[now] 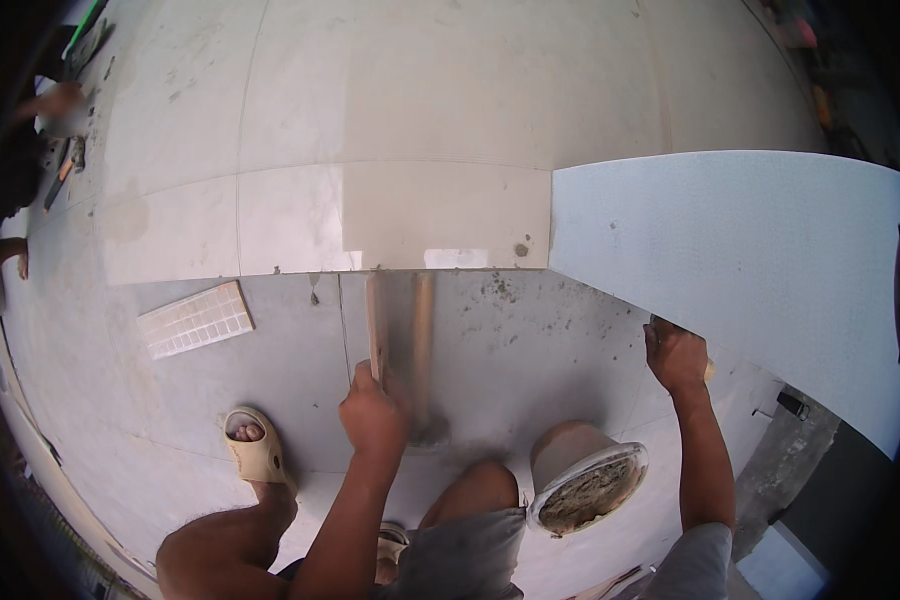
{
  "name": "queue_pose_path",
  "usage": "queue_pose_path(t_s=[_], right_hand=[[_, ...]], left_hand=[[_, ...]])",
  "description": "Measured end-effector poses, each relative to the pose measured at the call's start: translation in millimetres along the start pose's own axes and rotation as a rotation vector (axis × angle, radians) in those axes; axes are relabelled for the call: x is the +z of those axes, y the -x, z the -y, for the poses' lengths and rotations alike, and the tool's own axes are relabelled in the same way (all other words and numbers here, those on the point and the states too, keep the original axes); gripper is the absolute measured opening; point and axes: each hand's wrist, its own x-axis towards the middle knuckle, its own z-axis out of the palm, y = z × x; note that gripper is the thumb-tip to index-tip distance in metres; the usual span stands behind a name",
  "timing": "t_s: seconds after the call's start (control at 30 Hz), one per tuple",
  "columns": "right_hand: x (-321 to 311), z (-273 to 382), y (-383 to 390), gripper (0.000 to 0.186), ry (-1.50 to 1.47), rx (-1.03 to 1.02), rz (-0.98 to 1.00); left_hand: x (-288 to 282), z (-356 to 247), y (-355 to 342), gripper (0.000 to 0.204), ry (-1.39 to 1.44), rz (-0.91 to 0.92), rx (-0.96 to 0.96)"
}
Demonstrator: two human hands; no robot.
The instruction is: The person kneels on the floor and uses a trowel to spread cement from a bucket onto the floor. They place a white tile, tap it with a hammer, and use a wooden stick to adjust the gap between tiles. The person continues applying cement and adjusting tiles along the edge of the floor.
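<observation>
My left hand point(372, 410) is closed round a narrow pinkish-tan strip point(375, 320), held upright below the edge of a beige tiled step point(440, 215). Just to its right a long wooden-coloured bar point(422, 350) reaches down from that edge. My right hand point(680, 355) grips a tool with a pale wooden handle point(709, 369), close under the edge of a large pale blue panel point(720, 240); the tool's working end is mostly hidden. A round bucket point(560, 450) holding greyish paste stands on the grey floor between my right forearm and knee.
A small gridded tile piece point(195, 318) lies on the floor at left. My sandalled left foot point(255, 445) rests below it. Another person point(55, 105) is at the far left edge beside some hand tools point(65, 175). A dark opening point(845, 470) shows at lower right.
</observation>
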Motion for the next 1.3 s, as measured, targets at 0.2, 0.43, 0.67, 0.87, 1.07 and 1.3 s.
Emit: queue_pose_path(t_s=[0.2, 0.43, 0.67, 0.87, 1.07, 1.3], right_hand=[[-19.2, -11.7, 17.7, 0.019, -0.073, -0.158, -0.143], [-20.2, 18.9, 14.1, 0.020, -0.247, -0.134, -0.027], [-10.1, 31.6, -4.8, 0.020, -0.312, -0.191, -0.079], [27.0, 33.6, -12.3, 0.021, -0.284, -0.196, -0.128], [46.2, 44.0, -20.0, 0.022, -0.324, -0.207, -0.124], [52.8, 43.1, -36.4, 0.019, -0.252, -0.272, -0.268]], left_hand=[[1.8, 1.6, 2.4, 0.020, -0.035, 0.019, -0.017], [3.5, 3.9, 2.3, 0.017, -0.029, -0.023, 0.025], [0.8, 2.5, 2.8, 0.017, -0.026, -0.020, 0.049], [1.5, 0.9, 0.6, 0.017, -0.046, -0.027, 0.061], [2.4, 3.9, 2.4, 0.019, -0.052, -0.036, 0.054], [-0.9, 1.5, 7.4, 0.019, -0.063, -0.028, 0.036]])
